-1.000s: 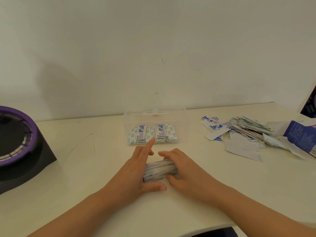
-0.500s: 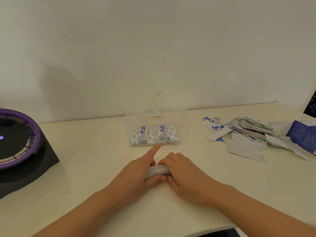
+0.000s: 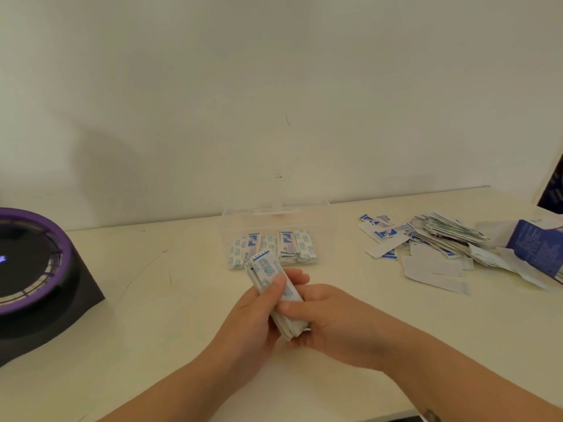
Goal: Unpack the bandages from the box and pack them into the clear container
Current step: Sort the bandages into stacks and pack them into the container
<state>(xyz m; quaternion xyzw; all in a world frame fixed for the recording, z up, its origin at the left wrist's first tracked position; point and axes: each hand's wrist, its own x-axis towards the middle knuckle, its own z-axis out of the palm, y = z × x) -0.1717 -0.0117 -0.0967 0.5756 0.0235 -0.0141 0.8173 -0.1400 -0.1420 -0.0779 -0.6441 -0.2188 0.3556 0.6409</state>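
A stack of white-and-blue wrapped bandages (image 3: 268, 274) is lifted off the table, tilted with its far end up. My left hand (image 3: 253, 318) grips it from the left with the thumb across the top. My right hand (image 3: 323, 321) grips its lower end from the right. Just beyond the stack stands the clear container (image 3: 323, 214) with its lid open, and bandages (image 3: 286, 246) lie inside it in rows. A loose heap of bandages (image 3: 441, 239) lies at the right beside the torn blue box (image 3: 536, 248).
A black device with a purple ring (image 3: 33, 269) sits at the left edge of the cream table (image 3: 152, 315). The wall rises right behind the container. A dark object (image 3: 553, 190) shows at the far right.
The bandage stack was pressed flat on the table between both hands; now both hands have lifted it and tipped it up toward the container.
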